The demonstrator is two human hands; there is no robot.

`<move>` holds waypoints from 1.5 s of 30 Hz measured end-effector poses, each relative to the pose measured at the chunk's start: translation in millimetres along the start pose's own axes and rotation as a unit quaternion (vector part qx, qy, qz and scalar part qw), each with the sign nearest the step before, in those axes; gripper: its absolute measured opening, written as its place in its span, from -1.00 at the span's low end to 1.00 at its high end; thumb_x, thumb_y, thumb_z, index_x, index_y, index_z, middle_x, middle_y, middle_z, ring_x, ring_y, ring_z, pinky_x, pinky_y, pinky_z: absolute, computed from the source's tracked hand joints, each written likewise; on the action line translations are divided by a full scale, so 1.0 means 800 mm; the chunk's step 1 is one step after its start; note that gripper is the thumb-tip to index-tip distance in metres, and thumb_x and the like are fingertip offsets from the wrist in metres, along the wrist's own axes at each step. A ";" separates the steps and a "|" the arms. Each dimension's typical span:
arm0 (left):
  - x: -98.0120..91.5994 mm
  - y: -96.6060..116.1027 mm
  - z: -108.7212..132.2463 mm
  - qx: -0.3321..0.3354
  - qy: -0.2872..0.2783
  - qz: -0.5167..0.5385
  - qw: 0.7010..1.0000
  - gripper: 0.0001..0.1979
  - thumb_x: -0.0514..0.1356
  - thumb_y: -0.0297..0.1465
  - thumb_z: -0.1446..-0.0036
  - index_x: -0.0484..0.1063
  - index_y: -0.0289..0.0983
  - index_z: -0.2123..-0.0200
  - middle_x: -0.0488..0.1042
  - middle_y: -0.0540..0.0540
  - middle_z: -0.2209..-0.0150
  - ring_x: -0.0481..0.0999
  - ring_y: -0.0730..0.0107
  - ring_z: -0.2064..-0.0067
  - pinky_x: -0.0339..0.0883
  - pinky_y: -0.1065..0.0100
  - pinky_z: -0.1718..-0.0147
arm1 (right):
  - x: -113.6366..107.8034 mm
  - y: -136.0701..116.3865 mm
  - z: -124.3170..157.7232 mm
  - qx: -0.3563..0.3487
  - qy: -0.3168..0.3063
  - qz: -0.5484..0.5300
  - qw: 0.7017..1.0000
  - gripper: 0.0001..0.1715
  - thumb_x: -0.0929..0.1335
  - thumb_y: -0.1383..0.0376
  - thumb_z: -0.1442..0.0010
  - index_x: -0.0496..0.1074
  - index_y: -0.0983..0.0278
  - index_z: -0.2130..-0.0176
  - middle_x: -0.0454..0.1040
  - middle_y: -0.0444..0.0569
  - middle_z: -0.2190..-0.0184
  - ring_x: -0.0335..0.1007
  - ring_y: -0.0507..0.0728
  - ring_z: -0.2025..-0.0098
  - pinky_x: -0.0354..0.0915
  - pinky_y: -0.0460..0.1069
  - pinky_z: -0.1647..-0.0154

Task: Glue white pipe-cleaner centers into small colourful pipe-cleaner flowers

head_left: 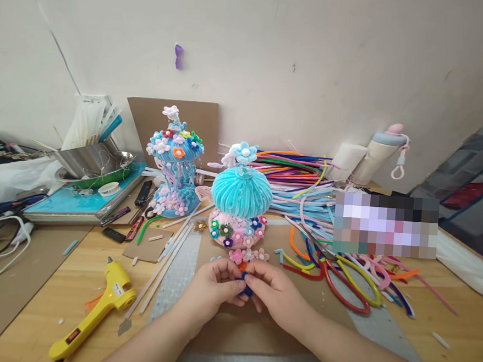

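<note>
Both my left hand (pixel 216 284) and my right hand (pixel 275 292) are closed in a pinch, meeting over the brown cardboard (pixel 272 332). Between the fingertips is a small dark blue pipe-cleaner flower (pixel 246 285), partly covered by the thumbs. Just beyond the fingers lie pink pipe-cleaner flowers (pixel 237 256) and an orange piece (pixel 242 266). Behind them stands a model with a ribbed turquoise dome (pixel 241 195) and a light blue flower (pixel 245 152) on top. Small coloured flowers with white centres cover its round pink base (pixel 243 239).
A yellow glue gun (pixel 113 290) and clear glue sticks (pixel 169 264) lie left. Red-handled scissors (pixel 340 302) rest right among pipe-cleaner offcuts. Behind are a second flowered model (pixel 175 151), pipe-cleaner bundles (pixel 298 201), a steel pot (pixel 89 162) and a bottle (pixel 377 157).
</note>
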State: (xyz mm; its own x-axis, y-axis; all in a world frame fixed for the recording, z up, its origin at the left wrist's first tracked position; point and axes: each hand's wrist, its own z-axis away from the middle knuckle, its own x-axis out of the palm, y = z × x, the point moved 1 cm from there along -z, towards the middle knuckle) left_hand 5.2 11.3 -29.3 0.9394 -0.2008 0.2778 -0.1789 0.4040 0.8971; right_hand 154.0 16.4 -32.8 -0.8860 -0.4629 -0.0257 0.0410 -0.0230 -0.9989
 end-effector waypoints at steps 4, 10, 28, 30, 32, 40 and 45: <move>-0.001 -0.003 -0.003 0.024 0.026 -0.017 0.999 -0.63 0.44 -0.26 0.31 0.35 -0.33 0.55 0.48 -0.01 0.58 0.50 0.42 0.50 0.38 0.40 0.49 | 0.001 0.001 -0.001 0.023 0.008 -0.030 0.999 -0.72 0.25 0.15 -0.16 0.23 0.28 0.48 0.26 -0.24 0.61 0.09 -0.10 0.71 -0.03 -0.15 0.67; 0.007 0.013 0.007 0.063 0.017 -0.049 0.997 -0.67 0.41 -0.24 0.25 0.41 -0.34 0.52 0.46 0.00 0.57 0.40 0.52 0.53 0.28 0.47 0.52 | -0.001 0.005 -0.004 0.069 0.026 -0.108 0.991 -0.67 0.31 0.07 -0.10 0.24 0.27 0.47 0.25 -0.27 0.68 0.10 -0.11 0.75 -0.13 -0.18 0.74; 0.010 0.020 0.011 0.045 0.024 -0.008 0.999 -0.73 0.39 -0.31 0.16 0.43 -0.36 0.45 0.48 -0.02 0.54 0.44 0.49 0.48 0.32 0.45 0.43 | -0.001 0.000 0.001 0.056 0.006 -0.108 0.993 -0.65 0.30 0.04 -0.10 0.29 0.29 0.42 0.34 -0.20 0.58 0.18 -0.10 0.71 -0.07 -0.17 0.72; 0.009 0.019 0.009 0.049 0.019 -0.016 0.998 -0.73 0.39 -0.32 0.17 0.44 -0.35 0.44 0.49 -0.02 0.52 0.45 0.48 0.46 0.33 0.44 0.42 | -0.001 0.000 0.002 0.038 0.011 -0.088 0.995 -0.67 0.30 0.06 -0.12 0.29 0.29 0.41 0.33 -0.21 0.58 0.18 -0.11 0.69 -0.05 -0.17 0.71; 0.009 0.019 0.008 0.057 0.008 -0.029 0.998 -0.76 0.38 -0.33 0.16 0.45 -0.34 0.44 0.49 -0.03 0.50 0.46 0.44 0.46 0.34 0.41 0.41 | -0.002 0.000 0.003 0.033 0.013 -0.082 0.996 -0.65 0.31 0.05 -0.11 0.28 0.30 0.42 0.32 -0.22 0.58 0.17 -0.11 0.69 -0.04 -0.17 0.71; 0.008 0.034 0.026 0.346 0.044 -0.358 0.866 -0.82 0.21 -0.57 0.00 0.55 -0.19 0.43 0.49 -0.09 0.30 0.46 0.29 0.18 0.30 0.33 0.18 | -0.002 -0.008 0.006 0.098 0.021 -0.191 0.976 -0.64 0.31 0.01 -0.09 0.25 0.27 0.39 0.33 -0.23 0.63 0.20 -0.09 0.73 -0.17 -0.20 0.77; 0.010 0.031 0.023 0.305 0.073 -0.252 0.916 -0.79 0.10 -0.57 -0.07 0.48 -0.21 0.30 0.46 -0.09 0.23 0.45 0.31 0.16 0.31 0.31 0.14 | -0.001 -0.014 0.007 0.109 0.056 -0.200 0.972 -0.72 0.36 0.13 -0.03 0.26 0.27 0.42 0.31 -0.27 0.68 0.12 -0.13 0.75 -0.16 -0.21 0.74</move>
State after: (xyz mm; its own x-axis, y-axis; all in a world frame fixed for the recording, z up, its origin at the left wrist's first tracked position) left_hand 3.1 3.1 1.5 0.9689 -0.0843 -0.2325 0.1994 -0.2898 0.9361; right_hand 156.7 12.4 -21.6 -0.8958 -0.2783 0.3466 -0.2309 -0.3748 -0.8979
